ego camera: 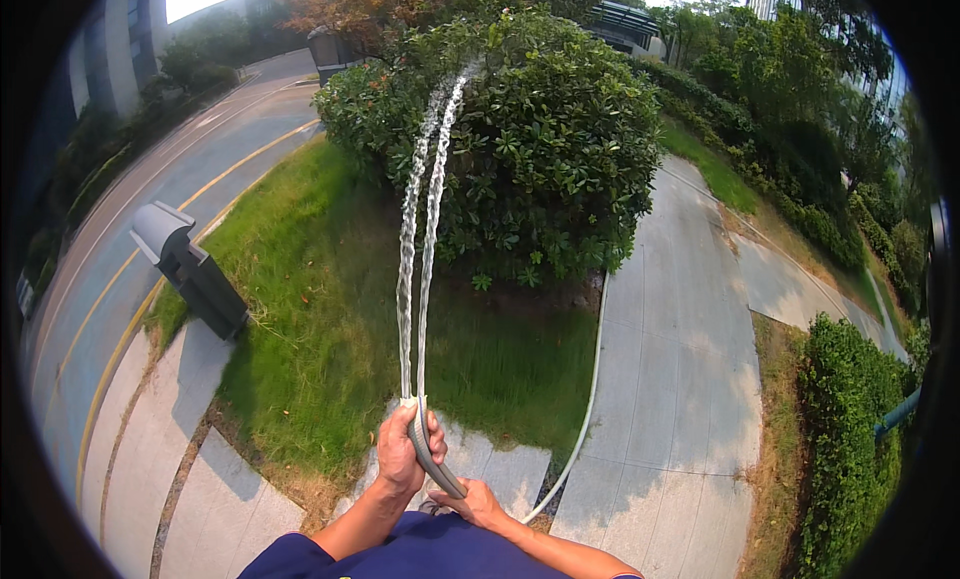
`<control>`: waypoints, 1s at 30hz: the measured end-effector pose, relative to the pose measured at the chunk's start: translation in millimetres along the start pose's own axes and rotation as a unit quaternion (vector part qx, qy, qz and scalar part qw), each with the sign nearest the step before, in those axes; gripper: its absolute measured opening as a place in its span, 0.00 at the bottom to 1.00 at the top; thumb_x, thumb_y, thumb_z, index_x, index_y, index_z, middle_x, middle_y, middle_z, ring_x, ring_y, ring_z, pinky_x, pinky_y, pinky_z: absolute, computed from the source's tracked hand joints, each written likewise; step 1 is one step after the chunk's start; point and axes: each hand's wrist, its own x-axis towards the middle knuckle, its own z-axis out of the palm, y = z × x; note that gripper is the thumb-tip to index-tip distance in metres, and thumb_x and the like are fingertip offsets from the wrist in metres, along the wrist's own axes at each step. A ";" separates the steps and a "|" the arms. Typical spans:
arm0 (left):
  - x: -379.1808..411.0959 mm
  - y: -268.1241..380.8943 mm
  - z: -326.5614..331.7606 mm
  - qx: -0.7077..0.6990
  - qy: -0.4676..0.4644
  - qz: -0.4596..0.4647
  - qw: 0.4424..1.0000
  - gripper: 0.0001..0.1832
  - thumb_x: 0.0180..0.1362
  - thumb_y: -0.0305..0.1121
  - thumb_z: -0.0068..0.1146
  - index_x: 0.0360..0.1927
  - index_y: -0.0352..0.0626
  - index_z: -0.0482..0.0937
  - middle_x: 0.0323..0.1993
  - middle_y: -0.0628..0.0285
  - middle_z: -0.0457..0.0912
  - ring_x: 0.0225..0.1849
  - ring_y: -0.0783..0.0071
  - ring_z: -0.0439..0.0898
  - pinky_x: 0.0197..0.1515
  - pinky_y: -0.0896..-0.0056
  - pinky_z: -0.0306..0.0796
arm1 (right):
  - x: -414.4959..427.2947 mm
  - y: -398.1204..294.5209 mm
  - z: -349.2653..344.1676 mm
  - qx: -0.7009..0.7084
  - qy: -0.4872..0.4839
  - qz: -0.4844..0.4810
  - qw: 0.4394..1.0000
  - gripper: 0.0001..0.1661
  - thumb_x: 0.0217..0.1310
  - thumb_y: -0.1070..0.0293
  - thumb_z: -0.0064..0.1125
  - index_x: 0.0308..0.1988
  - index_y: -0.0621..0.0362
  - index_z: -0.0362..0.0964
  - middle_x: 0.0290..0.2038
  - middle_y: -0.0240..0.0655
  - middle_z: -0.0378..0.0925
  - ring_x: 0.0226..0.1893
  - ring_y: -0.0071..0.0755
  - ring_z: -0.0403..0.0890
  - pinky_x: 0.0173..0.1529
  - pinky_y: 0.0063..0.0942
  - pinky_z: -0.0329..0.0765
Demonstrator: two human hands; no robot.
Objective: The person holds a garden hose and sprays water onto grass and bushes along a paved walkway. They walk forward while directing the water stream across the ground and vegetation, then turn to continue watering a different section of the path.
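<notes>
My left hand grips a grey garden hose close to its open end. Lower down, my right hand is closed around the same hose near my waist. Two streams of water leave the hose end side by side and arc up and away, reaching the upper part of a large leafy bush. Where exactly the water lands among the leaves is hard to tell. The fingers of both hands are partly hidden by the hose.
A pale length of hose runs along the edge of a paved path on the right. Grass surrounds the bush. A dark grey bin or post stands at left beside the road. A clipped hedge borders the right side.
</notes>
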 end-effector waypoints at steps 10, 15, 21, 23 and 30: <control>-29.7 8.3 18.5 0.007 -0.015 0.069 0.997 0.22 0.66 0.48 0.40 0.28 0.37 0.70 0.15 0.56 0.71 0.17 0.69 0.71 0.21 0.69 0.69 | 7.5 24.1 -1.5 -0.013 0.048 -0.088 0.995 0.26 0.51 0.44 0.68 0.28 0.58 0.75 0.19 0.28 0.72 0.23 0.20 0.69 0.29 0.26 0.70; -34.6 5.0 22.5 0.022 -0.014 0.073 0.997 0.22 0.65 0.48 0.41 0.27 0.38 0.69 0.16 0.58 0.70 0.17 0.69 0.70 0.21 0.67 0.68 | -8.7 6.1 -6.2 -0.016 0.061 -0.092 0.994 0.26 0.50 0.44 0.68 0.25 0.57 0.73 0.18 0.27 0.69 0.22 0.19 0.66 0.28 0.26 0.68; -44.8 -4.2 32.2 0.030 -0.018 0.065 0.997 0.22 0.65 0.47 0.40 0.27 0.38 0.70 0.16 0.57 0.71 0.17 0.69 0.71 0.21 0.67 0.69 | -17.1 25.8 -9.1 0.007 0.049 -0.083 0.995 0.25 0.51 0.46 0.68 0.25 0.58 0.73 0.18 0.26 0.70 0.22 0.19 0.67 0.28 0.25 0.69; -50.9 -9.2 32.7 0.038 -0.016 0.060 0.997 0.22 0.65 0.47 0.40 0.27 0.37 0.70 0.16 0.57 0.71 0.17 0.68 0.71 0.21 0.67 0.69 | -24.7 31.5 -4.7 0.020 0.062 -0.105 0.992 0.24 0.51 0.48 0.69 0.25 0.57 0.73 0.19 0.26 0.70 0.23 0.19 0.68 0.29 0.25 0.69; -86.9 -14.4 19.2 0.015 0.044 0.053 0.997 0.23 0.65 0.48 0.41 0.26 0.37 0.71 0.16 0.56 0.71 0.18 0.68 0.71 0.21 0.67 0.68 | -48.2 34.1 18.6 0.018 -0.009 -0.062 0.998 0.24 0.51 0.47 0.69 0.28 0.59 0.76 0.19 0.30 0.73 0.22 0.21 0.70 0.30 0.26 0.70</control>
